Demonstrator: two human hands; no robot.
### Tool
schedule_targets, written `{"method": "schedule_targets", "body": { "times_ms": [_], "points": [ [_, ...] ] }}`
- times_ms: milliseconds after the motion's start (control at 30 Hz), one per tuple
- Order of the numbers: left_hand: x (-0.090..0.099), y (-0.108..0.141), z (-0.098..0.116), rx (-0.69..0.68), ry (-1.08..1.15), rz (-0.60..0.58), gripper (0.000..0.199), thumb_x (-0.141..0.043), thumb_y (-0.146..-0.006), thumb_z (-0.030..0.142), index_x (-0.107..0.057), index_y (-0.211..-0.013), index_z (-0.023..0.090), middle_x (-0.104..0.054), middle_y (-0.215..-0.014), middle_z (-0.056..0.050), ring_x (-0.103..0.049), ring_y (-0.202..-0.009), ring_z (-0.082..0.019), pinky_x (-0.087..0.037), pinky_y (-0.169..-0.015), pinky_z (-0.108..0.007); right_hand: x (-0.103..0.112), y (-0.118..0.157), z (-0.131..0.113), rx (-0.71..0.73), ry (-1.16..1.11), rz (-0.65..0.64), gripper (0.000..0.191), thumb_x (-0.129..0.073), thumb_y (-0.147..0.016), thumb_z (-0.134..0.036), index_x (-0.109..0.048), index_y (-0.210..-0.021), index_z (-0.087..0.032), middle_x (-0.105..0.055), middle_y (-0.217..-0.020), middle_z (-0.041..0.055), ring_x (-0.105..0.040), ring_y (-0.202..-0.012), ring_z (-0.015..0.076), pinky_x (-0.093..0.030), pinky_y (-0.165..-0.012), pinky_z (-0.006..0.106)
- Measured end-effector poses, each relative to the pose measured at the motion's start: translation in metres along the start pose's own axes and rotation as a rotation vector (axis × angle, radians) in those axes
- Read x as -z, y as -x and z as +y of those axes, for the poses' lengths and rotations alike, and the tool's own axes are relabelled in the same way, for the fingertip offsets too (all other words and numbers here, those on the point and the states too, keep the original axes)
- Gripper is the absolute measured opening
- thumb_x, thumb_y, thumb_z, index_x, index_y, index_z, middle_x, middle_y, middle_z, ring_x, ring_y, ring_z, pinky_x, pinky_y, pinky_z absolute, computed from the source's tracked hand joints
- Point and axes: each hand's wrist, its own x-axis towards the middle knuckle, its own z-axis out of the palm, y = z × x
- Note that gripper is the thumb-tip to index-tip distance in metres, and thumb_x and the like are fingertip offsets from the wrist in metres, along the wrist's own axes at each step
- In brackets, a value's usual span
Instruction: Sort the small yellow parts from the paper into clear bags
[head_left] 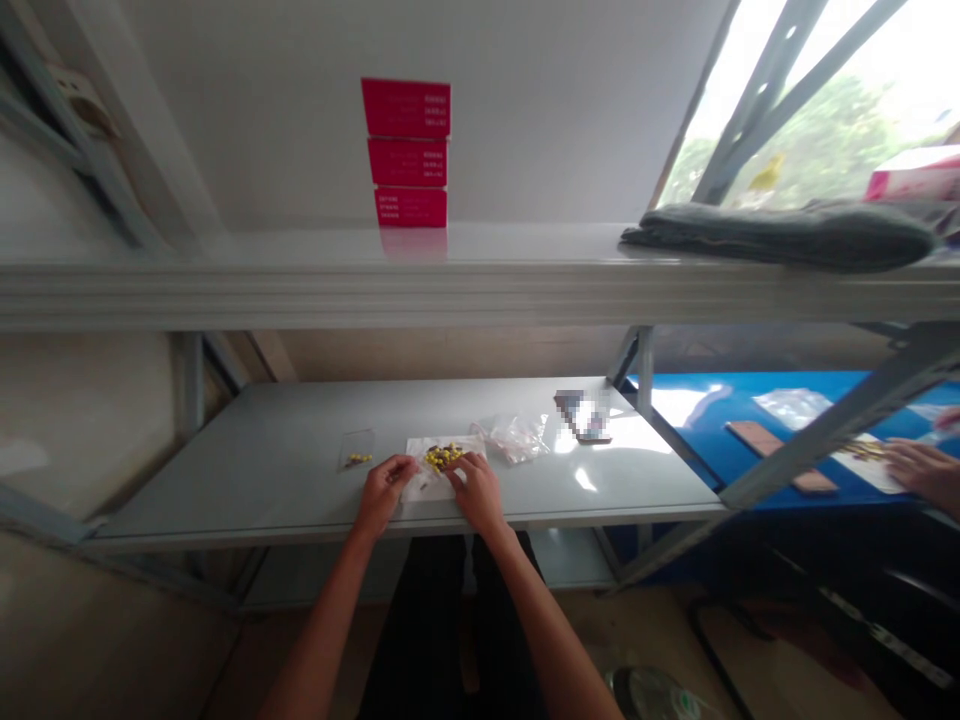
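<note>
A pile of small yellow and dark pieces [444,457] lies on a white sheet of paper [427,494] near the shelf's front edge. My left hand [385,489] is at the sheet's left side, thumb and fingers pinched together; whatever is between them is too small to name. Over the right part of the pile, my right hand [477,486] has its fingertips drawn together at the pieces, and I cannot make out what they grip. A small clear plastic bag [358,446] with a few yellow pieces lies to the left. Crumpled clear bags [517,437] lie to the right.
A phone [592,437], partly blurred out, lies at the right of the grey shelf [300,470]. Three red boxes [409,160] and a grey cloth [780,235] rest on the upper shelf. Another person's hand [922,468] is at a blue table [690,395] on the right.
</note>
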Motion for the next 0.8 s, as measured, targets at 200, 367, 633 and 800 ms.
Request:
{"method": "schedule_targets", "body": {
  "times_ms": [200,367,633,800],
  "points": [
    [0.000,-0.001,0.001,-0.063,-0.175,-0.072,0.026,-0.073,-0.079,0.043,-0.071,-0.083,0.018,-0.070,-0.085,-0.004,-0.062,-0.081,-0.019,-0.047,-0.078,-0.028,0.006,0.000,-0.003,0.062,-0.313,-0.044,0.014,-0.061,-0.095,-0.026,-0.074,-0.093,-0.022,-0.070,-0.092,0.0039,-0.059,-0.072,0.0157,-0.045,-0.069,0.026],
    [0.000,0.000,0.008,-0.087,-0.258,-0.142,0.026,-0.072,-0.080,0.044,-0.073,-0.084,0.019,-0.072,-0.086,-0.005,-0.063,-0.085,-0.022,-0.047,-0.082,-0.030,0.003,0.001,-0.003,0.075,-0.294,-0.086,0.008,-0.067,-0.092,-0.026,-0.075,-0.090,-0.023,-0.070,-0.090,0.0033,-0.060,-0.072,0.0158,-0.046,-0.071,0.027],
    [0.001,0.000,0.007,-0.078,-0.214,-0.151,0.026,-0.071,-0.081,0.045,-0.069,-0.084,0.018,-0.070,-0.086,-0.004,-0.063,-0.085,-0.020,-0.049,-0.083,-0.030,0.008,-0.001,-0.006,0.074,-0.410,-0.125,0.011,-0.067,-0.091,-0.028,-0.076,-0.092,-0.023,-0.072,-0.097,0.0054,-0.064,-0.080,0.0169,-0.049,-0.069,0.026],
    [0.001,0.003,0.014,-0.057,-0.165,-0.223,0.032,-0.071,-0.082,0.041,-0.071,-0.106,0.019,-0.072,-0.102,-0.007,-0.065,-0.095,-0.022,-0.048,-0.088,-0.031,0.006,0.002,-0.006,-0.058,-0.525,-0.200,0.017,-0.068,-0.088,-0.034,-0.076,-0.090,-0.019,-0.074,-0.080,0.0035,-0.064,-0.061,0.0141,-0.050,-0.059,0.023]
  ]
}}
